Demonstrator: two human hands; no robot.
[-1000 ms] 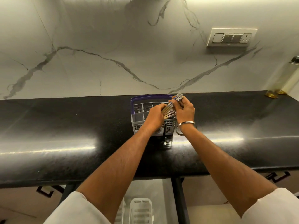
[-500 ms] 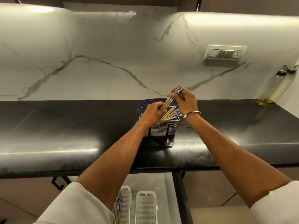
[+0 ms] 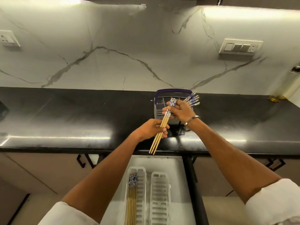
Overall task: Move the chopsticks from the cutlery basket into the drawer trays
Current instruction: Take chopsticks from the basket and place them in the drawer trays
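Note:
A small bundle of wooden chopsticks (image 3: 156, 142) with blue-and-white tops hangs tilted over the counter's front edge. My left hand (image 3: 151, 129) grips its middle. My right hand (image 3: 180, 111) pinches its patterned upper end. Behind my right hand stands the grey cutlery basket (image 3: 158, 111) with a purple handle; several more chopsticks (image 3: 193, 99) lean out of its right side. Below, in the open drawer, lie two white slotted trays: the left tray (image 3: 141, 192) holds several chopsticks (image 3: 132, 197), the right tray (image 3: 159, 197) holds none.
The black counter (image 3: 81, 120) runs the full width, with a marble wall behind. Oil bottles (image 3: 292, 85) stand at the far right. A switch plate (image 3: 240, 47) and a socket (image 3: 8, 38) sit on the wall. Dark cabinet handles (image 3: 82, 161) flank the drawer (image 3: 178, 184).
Both hands have lifted a few chopsticks out of the basket and drawn them toward me and left, over the counter edge. The view has tipped down, showing the drawer trays.

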